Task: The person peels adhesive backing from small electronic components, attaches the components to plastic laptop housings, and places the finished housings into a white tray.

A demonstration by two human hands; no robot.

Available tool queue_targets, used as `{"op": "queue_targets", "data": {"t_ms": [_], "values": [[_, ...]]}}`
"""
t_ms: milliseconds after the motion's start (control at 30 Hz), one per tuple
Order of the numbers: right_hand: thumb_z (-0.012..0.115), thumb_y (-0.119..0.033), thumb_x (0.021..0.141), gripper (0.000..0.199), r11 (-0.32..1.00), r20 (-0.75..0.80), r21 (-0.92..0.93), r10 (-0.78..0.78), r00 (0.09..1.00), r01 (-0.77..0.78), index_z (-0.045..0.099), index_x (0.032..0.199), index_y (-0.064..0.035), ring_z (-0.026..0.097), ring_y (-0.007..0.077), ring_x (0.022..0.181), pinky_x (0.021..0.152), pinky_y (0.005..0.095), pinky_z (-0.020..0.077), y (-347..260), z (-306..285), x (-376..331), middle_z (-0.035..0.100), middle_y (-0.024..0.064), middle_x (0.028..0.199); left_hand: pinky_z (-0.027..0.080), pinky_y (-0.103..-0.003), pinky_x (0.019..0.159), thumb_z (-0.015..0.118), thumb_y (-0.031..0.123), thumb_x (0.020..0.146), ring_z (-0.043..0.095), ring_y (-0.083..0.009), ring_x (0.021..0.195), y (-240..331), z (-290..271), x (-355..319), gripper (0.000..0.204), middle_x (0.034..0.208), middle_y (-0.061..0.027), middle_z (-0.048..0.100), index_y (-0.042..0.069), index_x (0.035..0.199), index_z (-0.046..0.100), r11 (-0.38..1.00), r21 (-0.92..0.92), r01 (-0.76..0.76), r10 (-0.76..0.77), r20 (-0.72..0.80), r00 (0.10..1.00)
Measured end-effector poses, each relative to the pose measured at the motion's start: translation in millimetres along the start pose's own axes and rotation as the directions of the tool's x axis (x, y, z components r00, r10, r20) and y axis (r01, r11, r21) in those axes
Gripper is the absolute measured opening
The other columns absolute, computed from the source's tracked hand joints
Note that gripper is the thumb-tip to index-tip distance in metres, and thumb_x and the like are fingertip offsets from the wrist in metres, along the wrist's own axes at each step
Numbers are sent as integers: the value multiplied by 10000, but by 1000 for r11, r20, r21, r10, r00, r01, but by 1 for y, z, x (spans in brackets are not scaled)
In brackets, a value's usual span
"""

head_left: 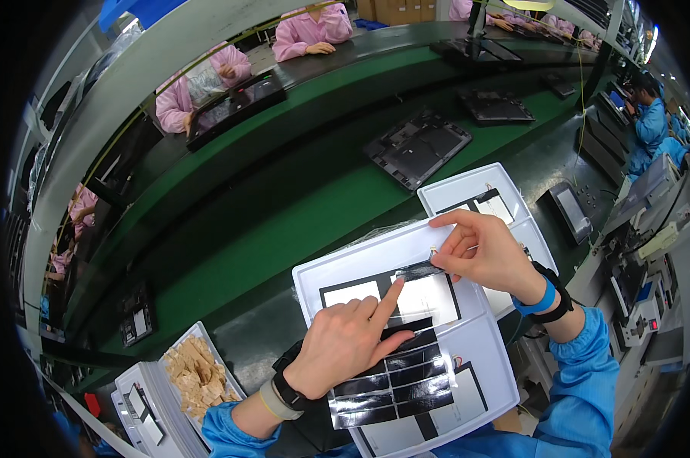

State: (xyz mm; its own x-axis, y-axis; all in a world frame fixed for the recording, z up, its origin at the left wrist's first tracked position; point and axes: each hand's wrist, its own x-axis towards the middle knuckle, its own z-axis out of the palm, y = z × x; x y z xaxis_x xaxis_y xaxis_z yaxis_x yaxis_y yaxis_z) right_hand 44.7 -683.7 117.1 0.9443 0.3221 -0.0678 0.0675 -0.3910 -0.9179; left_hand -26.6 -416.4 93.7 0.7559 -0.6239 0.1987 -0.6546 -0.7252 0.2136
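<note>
1. Over the white tray (349, 263), both hands meet above its far half, well inside the rim.
2. Lying flat in the tray's far half is a battery pack (427, 298) with pale panels and black edging; bare tray shows between its far edge and the tray's far rim.
3. The left hand (341, 343) reaches across the tray's left rim, open, its index fingertip touching the dark strip along the pack's far edge, its thumb spread.
4. The right hand (482, 252) comes across the tray's right side, fingers curled, thumb at that strip's right end near a small connector; whether it grips anything, I cannot tell.
5. Nearer in the tray, below the left hand, a glossy black sheet (368, 383) lies over more pale panels, one corner passing the left rim.
6. A second tray (429, 200) crowds the tray's far right; beyond the tray's far rim, a dark device (419, 146) rests on the green belt (284, 252).
</note>
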Motion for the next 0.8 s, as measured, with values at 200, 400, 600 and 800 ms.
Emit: {"op": "queue_targets", "data": {"t_ms": [200, 400, 600, 800], "values": [[835, -22, 846, 463, 961, -52, -269, -73, 996, 57, 641, 1262, 40, 766, 219, 732, 673, 313, 596, -9, 8, -4, 743, 106, 836, 515, -363, 555, 750, 500, 964, 653, -225, 648, 1, -1, 0, 741, 789, -51, 630, 44, 1516, 559, 1000, -3, 9, -9, 2, 1000], [814, -101, 889, 544, 721, 34, -608, -393, 919, 331, 629, 1400, -78, 571, 395, 1342, 1051, 477, 517, -1, 11, -15, 523, 231, 1500, 536, -374, 585, 754, 494, 961, 681, -243, 682, 0, 0, 0, 711, 819, -66, 664, 37, 1478, 583, 1000, -7, 1, -1, -26, 1000], [647, -362, 1045, 518, 405, 312, -760, -458, 832, 508, 607, 1509, -136, 207, 470, 1614, 1263, 593, 270, 13, 4, -42, 321, 182, 1729, 560, -393, 623, 761, 489, 955, 709, -274, 719, 3, 0, -6, 697, 842, -91, 689, 28, 1452, 595, 1000, -29, -1, 0, -49, 999], [807, -283, 946, 635, 749, 139, -377, -536, 832, 545, 593, 1482, -19, 415, 419, 1519, 1226, 504, 368, -6, 6, -78, 514, 201, 1586, 574, -408, 661, 790, 469, 946, 737, -322, 709, 11, -18, -10, 659, 818, -138, 728, 90, 1451, 603, 969, -228, 98, -104, -14, 995]]}}
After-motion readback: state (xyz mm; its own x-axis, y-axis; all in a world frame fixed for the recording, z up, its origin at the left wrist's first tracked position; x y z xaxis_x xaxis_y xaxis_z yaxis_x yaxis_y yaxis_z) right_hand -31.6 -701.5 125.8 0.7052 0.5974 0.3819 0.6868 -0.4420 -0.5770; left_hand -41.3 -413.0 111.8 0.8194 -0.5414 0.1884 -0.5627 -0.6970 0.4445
